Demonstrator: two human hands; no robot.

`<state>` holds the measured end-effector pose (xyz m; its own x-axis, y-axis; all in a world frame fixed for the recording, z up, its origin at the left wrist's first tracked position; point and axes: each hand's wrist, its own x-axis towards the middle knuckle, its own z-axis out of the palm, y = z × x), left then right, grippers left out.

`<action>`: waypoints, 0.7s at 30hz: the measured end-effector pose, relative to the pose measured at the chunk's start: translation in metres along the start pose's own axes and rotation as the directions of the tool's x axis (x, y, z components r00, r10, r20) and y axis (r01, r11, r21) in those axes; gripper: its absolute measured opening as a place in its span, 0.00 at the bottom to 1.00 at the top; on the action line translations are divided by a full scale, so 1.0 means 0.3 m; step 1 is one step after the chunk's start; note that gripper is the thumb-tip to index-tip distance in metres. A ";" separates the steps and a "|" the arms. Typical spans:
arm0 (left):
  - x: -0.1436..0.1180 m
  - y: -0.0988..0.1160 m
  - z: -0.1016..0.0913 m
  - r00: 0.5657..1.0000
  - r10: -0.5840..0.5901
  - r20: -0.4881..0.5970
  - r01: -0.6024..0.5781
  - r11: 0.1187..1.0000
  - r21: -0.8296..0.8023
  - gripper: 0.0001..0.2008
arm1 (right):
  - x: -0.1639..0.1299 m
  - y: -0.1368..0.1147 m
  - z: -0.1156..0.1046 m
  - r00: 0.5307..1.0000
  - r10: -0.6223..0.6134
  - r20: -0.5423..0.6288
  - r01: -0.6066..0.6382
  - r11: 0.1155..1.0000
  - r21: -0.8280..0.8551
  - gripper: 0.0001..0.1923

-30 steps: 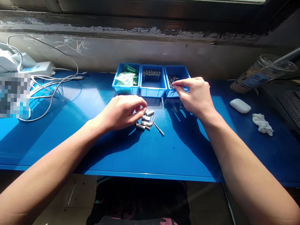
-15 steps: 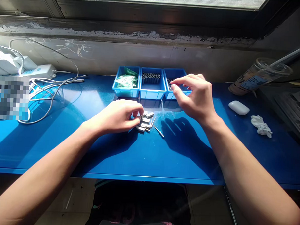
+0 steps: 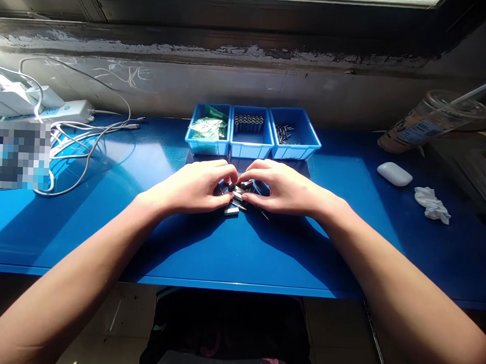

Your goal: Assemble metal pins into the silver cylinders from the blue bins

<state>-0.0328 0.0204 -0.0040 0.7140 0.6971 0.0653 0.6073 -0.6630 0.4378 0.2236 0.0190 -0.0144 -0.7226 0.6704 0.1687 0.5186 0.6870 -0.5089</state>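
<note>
metal parts (image 3: pixel 236 199) lie on the blue table (image 3: pixel 288 254) between both hands. left hand (image 3: pixel 194 188) and right hand (image 3: pixel 281 190) curl over them, fingertips meeting; whether either grips a part, i cannot tell.

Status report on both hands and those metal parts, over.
Left hand and right hand meet fingertip to fingertip over metal parts. Grip unclear. Three blue bins behind, apart.

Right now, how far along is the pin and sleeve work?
Done: a small pile of metal sleeves lies on the blue table. In hand: left hand and right hand meet fingertip to fingertip over it. Left: pins and sleeves remain in the trays.
</note>
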 end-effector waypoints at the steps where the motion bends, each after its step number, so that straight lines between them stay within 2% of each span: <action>1: 0.001 0.000 0.001 1.000 -0.005 -0.002 0.005 1.000 0.001 0.13 | 0.000 -0.001 0.000 1.000 0.002 -0.001 -0.002 1.000 0.001 0.19; 21: 0.005 -0.011 0.010 1.000 0.004 -0.002 -0.004 0.999 0.032 0.09 | -0.010 -0.009 -0.030 0.996 0.080 0.027 -0.079 0.995 -0.053 0.19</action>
<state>-0.0328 0.0228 -0.0079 0.7158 0.6949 0.0687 0.6153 -0.6742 0.4086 0.2285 0.0176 -0.0059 -0.6909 0.7155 0.1040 0.5974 0.6460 -0.4752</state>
